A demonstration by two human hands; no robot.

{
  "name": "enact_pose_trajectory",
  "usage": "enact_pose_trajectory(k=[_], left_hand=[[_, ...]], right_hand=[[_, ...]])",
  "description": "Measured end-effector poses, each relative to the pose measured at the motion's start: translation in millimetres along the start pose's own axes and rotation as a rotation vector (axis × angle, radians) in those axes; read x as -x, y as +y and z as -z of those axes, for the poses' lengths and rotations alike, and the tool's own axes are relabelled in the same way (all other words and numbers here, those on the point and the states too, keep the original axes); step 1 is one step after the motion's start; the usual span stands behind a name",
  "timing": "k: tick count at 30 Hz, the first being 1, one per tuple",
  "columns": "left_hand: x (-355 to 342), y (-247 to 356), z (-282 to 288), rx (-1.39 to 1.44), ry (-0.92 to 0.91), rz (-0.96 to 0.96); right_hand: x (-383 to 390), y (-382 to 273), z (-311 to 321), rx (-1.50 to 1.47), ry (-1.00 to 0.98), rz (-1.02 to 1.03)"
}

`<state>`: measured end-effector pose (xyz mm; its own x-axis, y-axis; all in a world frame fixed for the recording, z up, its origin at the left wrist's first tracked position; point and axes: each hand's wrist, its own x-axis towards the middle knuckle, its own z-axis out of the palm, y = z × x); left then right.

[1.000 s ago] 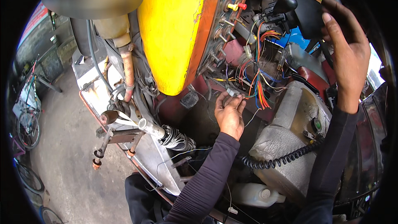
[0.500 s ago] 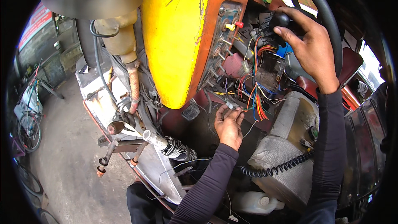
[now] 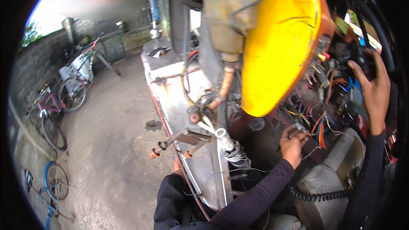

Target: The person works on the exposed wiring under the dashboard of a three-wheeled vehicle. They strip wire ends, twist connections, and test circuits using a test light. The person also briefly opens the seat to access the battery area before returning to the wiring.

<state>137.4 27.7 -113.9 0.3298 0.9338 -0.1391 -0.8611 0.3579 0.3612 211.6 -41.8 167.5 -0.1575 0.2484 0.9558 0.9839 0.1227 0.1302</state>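
My left hand is closed, its fingertips pinching a small white wire connector low in the opened dashboard. Coloured wires, mostly orange and red, hang loose just right of those fingers. Higher up on the right, my right hand has its thumb and fingers around a black rounded knob. Dark parts surround the knob, and blur hides how they join. Left of both hands bulges a yellow panel with an orange edge.
A coiled black cable crosses a worn grey cover below my hands. An upright metal tube wrapped in wire stands on the left. Bicycles lean along the wall. A person stands in the far background.
The view has swung left, so the vehicle and both hands sit further right in the picture. Each hand keeps its hold; more floor and bicycles show.
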Motion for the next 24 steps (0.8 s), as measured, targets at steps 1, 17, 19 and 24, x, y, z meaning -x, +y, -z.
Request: enact_pose_trajectory(k=[1,17,19,24], left_hand=[[-3,1,3,0.0,-0.008,-0.011],[-5,-2,3,0.014,-0.037,-0.01],[-5,-2,2,0.006,-0.029,-0.007],[-6,4,6,-0.012,-0.011,-0.016]], right_hand=[[0,4,-3,-0.015,-0.028,-0.029],[-3,26,4,0.237,0.054,-0.017],[-3,25,5,0.256,0.039,-0.02],[-3,23,-1,0.162,-0.033,-0.116]])
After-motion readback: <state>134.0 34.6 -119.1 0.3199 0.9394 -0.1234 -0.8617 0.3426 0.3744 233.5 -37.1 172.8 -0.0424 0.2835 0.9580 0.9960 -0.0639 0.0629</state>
